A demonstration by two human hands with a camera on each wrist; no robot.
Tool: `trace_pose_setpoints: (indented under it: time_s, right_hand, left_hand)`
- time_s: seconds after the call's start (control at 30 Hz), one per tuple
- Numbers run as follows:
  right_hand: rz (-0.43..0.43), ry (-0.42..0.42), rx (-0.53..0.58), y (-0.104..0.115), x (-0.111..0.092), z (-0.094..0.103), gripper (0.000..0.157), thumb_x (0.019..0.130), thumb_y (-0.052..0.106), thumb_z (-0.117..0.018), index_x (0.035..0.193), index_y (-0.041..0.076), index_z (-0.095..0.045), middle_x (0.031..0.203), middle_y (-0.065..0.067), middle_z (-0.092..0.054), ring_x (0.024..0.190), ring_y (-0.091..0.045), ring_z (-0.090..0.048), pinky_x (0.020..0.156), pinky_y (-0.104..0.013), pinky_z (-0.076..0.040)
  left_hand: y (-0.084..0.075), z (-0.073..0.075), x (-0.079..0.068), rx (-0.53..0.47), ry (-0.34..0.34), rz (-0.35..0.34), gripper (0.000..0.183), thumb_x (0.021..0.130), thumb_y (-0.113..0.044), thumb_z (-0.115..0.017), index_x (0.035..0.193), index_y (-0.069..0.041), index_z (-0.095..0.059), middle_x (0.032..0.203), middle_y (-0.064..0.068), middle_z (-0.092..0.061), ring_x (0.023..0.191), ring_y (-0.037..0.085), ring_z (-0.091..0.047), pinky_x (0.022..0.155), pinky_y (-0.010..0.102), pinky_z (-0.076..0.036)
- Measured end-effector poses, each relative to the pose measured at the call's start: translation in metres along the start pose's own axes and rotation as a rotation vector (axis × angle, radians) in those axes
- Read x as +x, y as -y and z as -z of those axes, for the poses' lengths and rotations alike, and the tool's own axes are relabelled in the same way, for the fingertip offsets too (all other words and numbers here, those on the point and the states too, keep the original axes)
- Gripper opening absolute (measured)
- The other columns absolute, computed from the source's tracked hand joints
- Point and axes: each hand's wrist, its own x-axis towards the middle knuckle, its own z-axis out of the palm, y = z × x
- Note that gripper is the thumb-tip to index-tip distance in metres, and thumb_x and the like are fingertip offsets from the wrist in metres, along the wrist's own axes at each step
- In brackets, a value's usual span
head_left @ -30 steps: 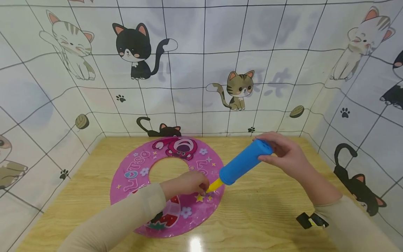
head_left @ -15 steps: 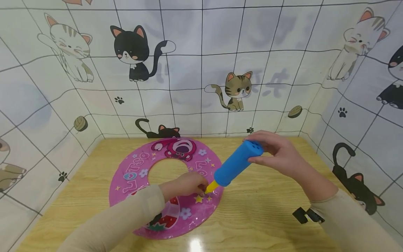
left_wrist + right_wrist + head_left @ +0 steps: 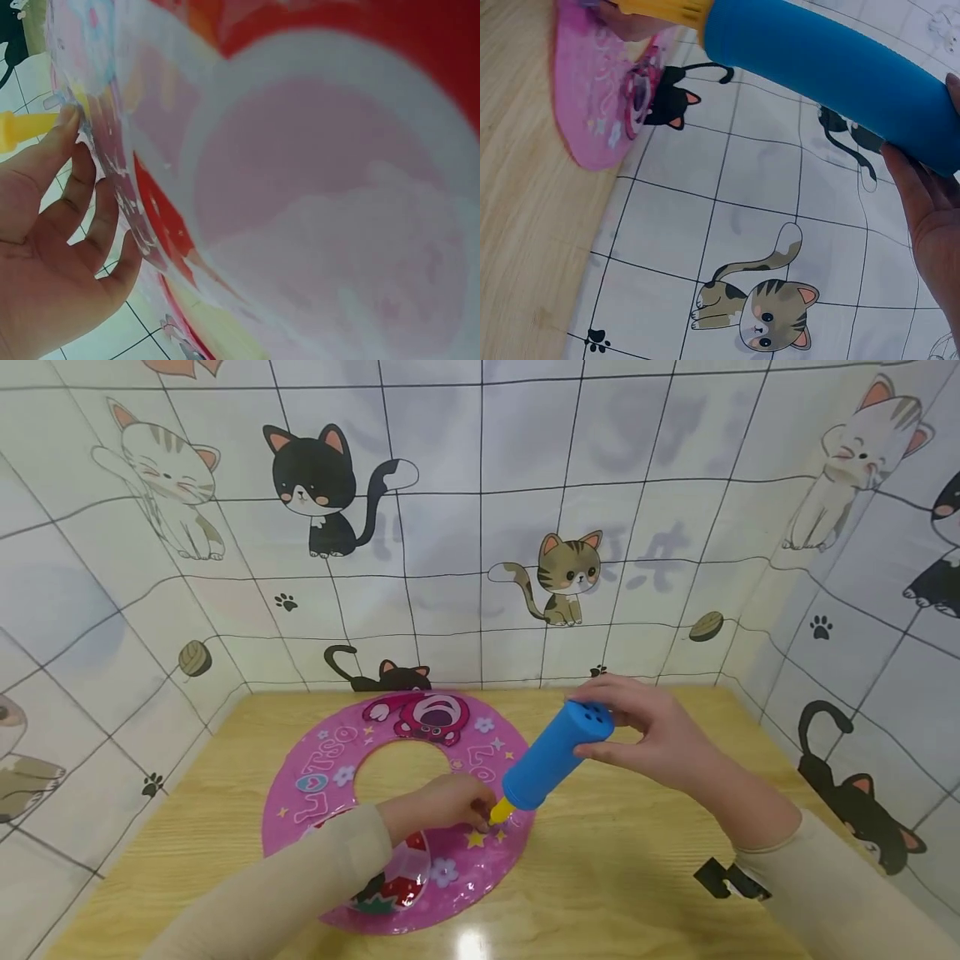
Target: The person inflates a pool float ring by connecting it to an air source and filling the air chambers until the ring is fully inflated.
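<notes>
A pink swim ring (image 3: 480, 877) printed with a bear, flowers and strawberries lies on the table, its surface shiny and creased. My left hand (image 3: 442, 802) reaches over it from the left. In the left wrist view its thumb and forefinger pinch the ring's clear valve (image 3: 54, 100), right where the yellow nozzle (image 3: 30, 129) meets it. The other fingers lie against the ring's side. A blue hand pump (image 3: 546, 758) slants up to the right from that nozzle. My right hand (image 3: 652, 735) grips its upper end, thumb below and fingers over the top.
The wooden table (image 3: 615, 877) extends right and in front of the ring. White cloth walls (image 3: 450, 460) with cat drawings enclose the back and both sides. A black object (image 3: 723, 878) shows at the right sleeve's cuff.
My right hand has moved left and tilted the pump steeper, so less of the yellow part shows in the head view. My left hand has stayed at the valve.
</notes>
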Motion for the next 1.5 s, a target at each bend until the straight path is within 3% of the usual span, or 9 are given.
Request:
trace_pose_setpoints:
  time_s: [0.2, 0.53, 0.73, 1.03, 1.17, 1.5]
  right_hand:
    - [0.046, 0.015, -0.081, 0.003, -0.007, 0.001, 0.06, 0.067, -0.003, -0.086, 0.122, 0.007, -0.064, 0.122, -0.004, -0.061, 0.105, -0.012, -0.058, 0.081, -0.021, -0.054]
    - [0.046, 0.065, 0.016, 0.002, 0.0, -0.002, 0.057, 0.072, -0.005, -0.082, 0.124, 0.004, -0.062, 0.123, -0.007, -0.06, 0.107, -0.016, -0.059, 0.084, -0.026, -0.054]
    - [0.01, 0.023, -0.077, -0.001, -0.02, 0.01, 0.061, 0.068, -0.006, -0.084, 0.124, 0.005, -0.063, 0.124, -0.008, -0.06, 0.109, -0.007, -0.056, 0.083, -0.02, -0.053]
    - [0.081, 0.035, -0.202, -0.002, -0.045, 0.025, 0.07, 0.063, -0.001, -0.088, 0.127, 0.008, -0.063, 0.126, -0.006, -0.061, 0.113, -0.007, -0.055, 0.085, -0.014, -0.048]
    - [0.013, 0.034, -0.193, -0.009, -0.05, 0.027, 0.067, 0.065, -0.003, -0.087, 0.126, 0.008, -0.062, 0.125, -0.006, -0.061, 0.111, -0.006, -0.056, 0.083, -0.017, -0.05]
    - [-0.28, 0.057, -0.166, -0.026, -0.07, 0.037, 0.052, 0.079, 0.009, -0.081, 0.126, 0.014, -0.061, 0.122, -0.006, -0.06, 0.095, -0.008, -0.061, 0.077, -0.022, -0.053]
  left_hand:
    - [-0.001, -0.001, -0.003, -0.003, -0.02, -0.024, 0.012, 0.085, -0.021, -0.077, 0.091, -0.02, -0.068, 0.077, -0.015, -0.059, 0.072, 0.005, -0.055, 0.073, 0.019, -0.049]
    - [-0.001, 0.0, -0.006, -0.033, -0.025, -0.043, 0.012, 0.086, -0.019, -0.076, 0.086, -0.02, -0.064, 0.073, -0.014, -0.058, 0.07, 0.006, -0.055, 0.07, 0.019, -0.048]
    - [-0.004, 0.002, -0.007, 0.024, -0.022, -0.01, 0.014, 0.085, -0.022, -0.077, 0.087, -0.021, -0.064, 0.075, -0.014, -0.058, 0.072, 0.007, -0.053, 0.071, 0.02, -0.049]
    - [-0.002, -0.002, -0.011, 0.0, -0.031, 0.006, 0.014, 0.086, -0.023, -0.077, 0.096, -0.024, -0.067, 0.084, -0.016, -0.06, 0.079, 0.006, -0.055, 0.077, 0.02, -0.051]
    - [0.002, -0.002, -0.015, -0.013, -0.037, 0.006, 0.016, 0.086, -0.021, -0.077, 0.099, -0.025, -0.068, 0.086, -0.017, -0.061, 0.081, 0.003, -0.057, 0.079, 0.02, -0.051]
    - [0.005, 0.005, -0.032, -0.014, -0.056, 0.008, 0.016, 0.085, -0.021, -0.078, 0.096, -0.026, -0.068, 0.085, -0.018, -0.061, 0.081, 0.002, -0.057, 0.078, 0.022, -0.051]
